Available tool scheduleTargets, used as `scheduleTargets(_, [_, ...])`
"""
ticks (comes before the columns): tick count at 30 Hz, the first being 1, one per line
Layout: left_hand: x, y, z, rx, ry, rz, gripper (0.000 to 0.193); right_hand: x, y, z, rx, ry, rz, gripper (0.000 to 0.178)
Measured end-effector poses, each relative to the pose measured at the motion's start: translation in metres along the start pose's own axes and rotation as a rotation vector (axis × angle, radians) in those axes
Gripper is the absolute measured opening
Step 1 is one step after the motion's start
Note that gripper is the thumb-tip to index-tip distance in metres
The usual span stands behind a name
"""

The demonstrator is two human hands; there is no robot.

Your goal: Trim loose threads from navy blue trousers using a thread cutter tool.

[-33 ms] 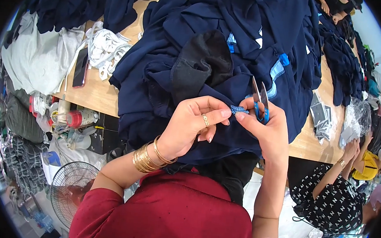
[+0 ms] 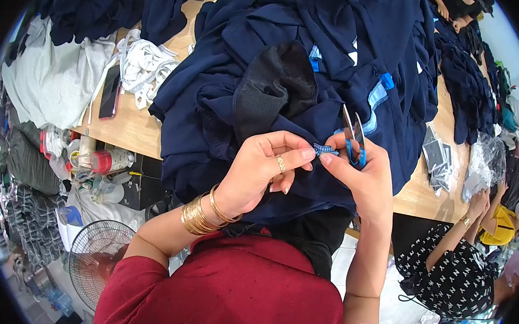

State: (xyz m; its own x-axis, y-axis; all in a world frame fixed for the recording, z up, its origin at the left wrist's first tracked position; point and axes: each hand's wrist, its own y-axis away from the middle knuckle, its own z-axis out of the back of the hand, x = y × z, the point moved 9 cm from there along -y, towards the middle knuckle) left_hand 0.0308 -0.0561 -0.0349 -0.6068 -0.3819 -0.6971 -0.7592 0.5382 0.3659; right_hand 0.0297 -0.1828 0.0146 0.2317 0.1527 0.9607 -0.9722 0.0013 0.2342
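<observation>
Between the fingertips of both hands is a small blue strip with a ribbed or striped pattern (image 2: 326, 150). My left hand (image 2: 262, 167) pinches its left end between thumb and forefinger. My right hand (image 2: 365, 175) is closed, its thumb and forefinger at the strip's other end. Small scissors with blue handles (image 2: 356, 132) are also held in it, their blades slightly parted and pointing away from me. Under both hands lies a heap of navy garments (image 2: 214, 123), one showing a black panel (image 2: 277, 82). A light-blue band (image 2: 377, 97) shows on the heap just beyond the scissors.
Left on the wooden table (image 2: 132, 132) are a phone (image 2: 111, 91), white tape (image 2: 146, 64) and pale cloth (image 2: 51, 78). Small printed cards (image 2: 437, 156) and a clear plastic bag (image 2: 486, 160) lie right. A fan (image 2: 101, 259) stands at lower left. Co-workers (image 2: 454, 260) are at the right.
</observation>
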Motion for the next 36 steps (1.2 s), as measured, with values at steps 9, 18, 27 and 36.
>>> scheduleTargets(9, [0.016,-0.003,0.001,0.066,0.116,0.164,0.018,0.003,0.004,-0.004,0.013,0.099,0.003,0.014])
scheduleTargets(18, [0.014,0.003,-0.001,0.042,0.071,0.136,0.013,0.0,0.005,0.001,-0.031,0.062,0.013,0.014])
scheduleTargets(27, [-0.034,-0.001,-0.018,0.143,-0.681,-0.302,0.02,0.009,0.005,-0.001,0.033,0.114,0.036,0.012])
scheduleTargets(36, [-0.032,-0.008,-0.008,0.063,-0.364,-0.151,0.018,0.023,0.03,0.009,-0.38,0.133,0.308,0.01])
